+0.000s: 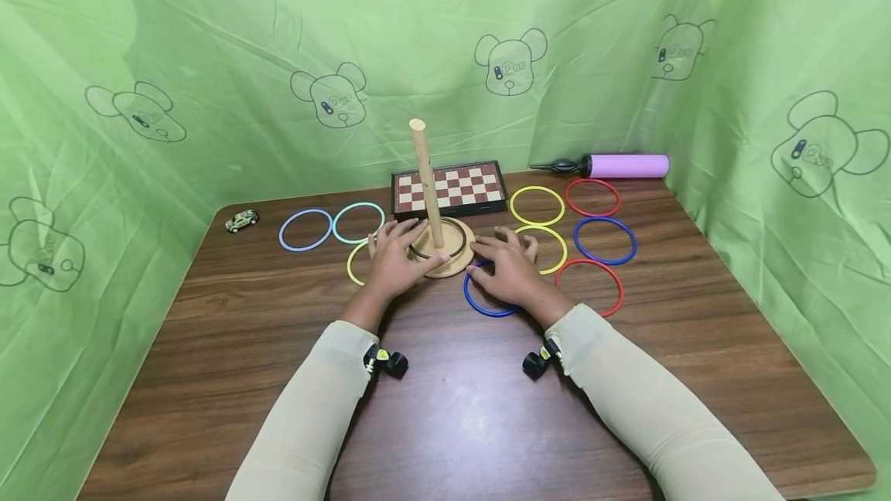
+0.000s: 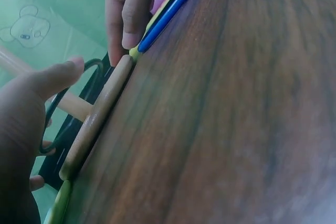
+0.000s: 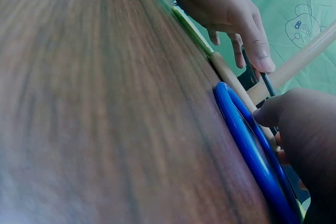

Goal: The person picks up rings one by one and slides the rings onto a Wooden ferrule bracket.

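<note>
While the black ring [image 1: 465,236] circles the peg [image 1: 427,176] at twelve o'clock, seating it seems in hand; with left hand [image 1: 395,260] and right hand [image 1: 513,269] spread wide, I should let it settle.

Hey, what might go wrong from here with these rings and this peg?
The black ring circles the peg, so it might catch if the left hand tilts it. The right hand is close to the nearest blue ring and might nudge it aside.
</note>
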Demonstrator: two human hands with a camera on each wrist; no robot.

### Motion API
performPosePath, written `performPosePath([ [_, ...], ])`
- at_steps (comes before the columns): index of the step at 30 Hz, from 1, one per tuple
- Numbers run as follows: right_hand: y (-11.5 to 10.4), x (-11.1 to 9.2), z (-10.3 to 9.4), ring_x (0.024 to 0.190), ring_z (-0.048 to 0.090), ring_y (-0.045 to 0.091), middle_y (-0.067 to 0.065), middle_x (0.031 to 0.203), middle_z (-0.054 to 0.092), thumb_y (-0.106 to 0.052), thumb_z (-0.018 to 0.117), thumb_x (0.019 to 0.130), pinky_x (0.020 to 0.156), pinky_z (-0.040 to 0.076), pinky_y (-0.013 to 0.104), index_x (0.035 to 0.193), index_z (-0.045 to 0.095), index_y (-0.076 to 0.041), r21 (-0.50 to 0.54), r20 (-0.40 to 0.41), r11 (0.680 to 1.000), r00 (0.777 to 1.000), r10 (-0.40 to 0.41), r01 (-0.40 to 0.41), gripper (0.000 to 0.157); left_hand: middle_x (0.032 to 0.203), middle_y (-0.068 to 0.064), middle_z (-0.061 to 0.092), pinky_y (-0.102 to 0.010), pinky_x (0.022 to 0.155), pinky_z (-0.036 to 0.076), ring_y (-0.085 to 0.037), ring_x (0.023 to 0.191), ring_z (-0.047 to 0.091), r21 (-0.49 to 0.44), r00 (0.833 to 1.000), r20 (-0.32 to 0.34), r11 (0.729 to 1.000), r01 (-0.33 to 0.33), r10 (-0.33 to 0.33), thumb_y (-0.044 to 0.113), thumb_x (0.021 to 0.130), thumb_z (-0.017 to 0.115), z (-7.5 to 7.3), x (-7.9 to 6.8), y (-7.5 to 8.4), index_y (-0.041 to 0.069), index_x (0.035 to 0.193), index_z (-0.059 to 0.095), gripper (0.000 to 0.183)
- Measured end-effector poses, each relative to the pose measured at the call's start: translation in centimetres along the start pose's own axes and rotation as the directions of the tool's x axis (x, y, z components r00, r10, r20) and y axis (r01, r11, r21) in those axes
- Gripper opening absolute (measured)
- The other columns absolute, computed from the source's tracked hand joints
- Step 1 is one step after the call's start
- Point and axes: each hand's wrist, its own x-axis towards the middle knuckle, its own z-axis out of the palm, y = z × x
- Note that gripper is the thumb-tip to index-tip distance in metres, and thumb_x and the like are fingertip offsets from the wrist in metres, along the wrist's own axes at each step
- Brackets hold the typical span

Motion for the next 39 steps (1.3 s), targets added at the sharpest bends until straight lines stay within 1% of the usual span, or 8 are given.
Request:
performPosePath([
  [6,0.0,0.1,0.1,0.160,0.038,0.040,0.005,0.158,0.064,-0.042,0.073,0.103,0.121,0.013,0.080,0.149,0.070,-0.018,0.008,-0.006,1.000,1.000,-0.003,0.003,0.052,0.170,-0.010,0.051,-0.086,0.126,0.006,-0.049,0.163,0.029,0.045,0.999,0.052,0.999,0.011,-0.013,0.067,0.086,0.084,0.0,0.1,-0.2,0.027,0.161,0.057,0.089],
  [13,-0.1,-0.1,-0.1,0.160,0.037,0.040,0.005,0.159,0.064,-0.042,0.073,0.103,0.121,0.013,0.079,0.149,0.070,-0.018,0.007,0.000,1.000,1.000,-0.002,0.002,0.052,0.170,-0.010,0.050,-0.086,0.126,0.006,-0.050,0.163,0.027,0.104,0.996,0.087,0.995,0.006,-0.015,0.070,0.085,0.083,0.1,0.1,-0.4,0.031,0.164,0.053,0.093],
  [18,-0.1,-0.1,-0.1,0.160,0.037,0.041,0.005,0.159,0.064,-0.041,0.074,0.103,0.121,0.012,0.079,0.149,0.070,-0.018,0.011,0.002,1.000,1.000,0.001,-0.001,0.052,0.170,-0.010,0.051,-0.087,0.125,0.006,-0.050,0.162,0.028,0.105,0.995,0.099,0.994,0.000,-0.011,0.069,0.086,0.083,0.1,0.1,-0.6,0.033,0.165,0.051,0.093],
  [23,0.0,0.0,-0.1,0.160,0.036,0.041,0.005,0.159,0.064,-0.042,0.073,0.103,0.120,0.013,0.080,0.149,0.070,-0.018,0.007,-0.001,1.000,1.000,-0.001,0.001,0.052,0.170,-0.008,0.050,-0.086,0.126,0.005,-0.050,0.163,0.027,0.096,0.995,0.104,0.995,-0.005,-0.005,0.069,0.084,0.084,0.1,0.1,-0.8,0.033,0.165,0.050,0.095],
  [30,0.1,0.0,-0.1,0.160,0.037,0.041,0.006,0.159,0.064,-0.042,0.073,0.103,0.120,0.012,0.079,0.149,0.070,-0.018,0.013,0.000,1.000,1.000,0.000,0.000,0.052,0.171,-0.010,0.049,-0.086,0.126,0.005,-0.050,0.164,0.026,0.064,0.996,0.089,0.998,-0.022,0.016,0.067,0.083,0.087,-0.1,0.1,-1.5,0.030,0.165,0.052,0.096],
  [36,-0.1,0.0,-0.1,0.161,0.036,0.042,0.006,0.160,0.063,-0.044,0.073,0.103,0.120,0.012,0.079,0.149,0.070,-0.018,0.015,0.007,1.000,1.000,0.000,0.000,0.053,0.172,-0.008,0.047,-0.085,0.127,0.005,-0.050,0.163,0.028,0.062,0.998,0.060,0.998,-0.014,0.010,0.068,0.083,0.087,-1.3,-0.2,-2.6,0.031,0.166,0.050,0.098],
  [39,-0.2,-0.1,-0.3,0.161,0.034,0.042,0.007,0.160,0.063,-0.043,0.073,0.103,0.120,0.010,0.078,0.149,0.070,-0.017,0.027,0.012,1.000,1.000,0.004,-0.005,0.053,0.173,-0.008,0.047,-0.085,0.126,0.004,-0.050,0.162,0.028,0.040,0.999,0.031,0.999,-0.012,0.011,0.064,0.082,0.089,-2.0,-0.3,-3.3,0.029,0.165,0.052,0.097],
])
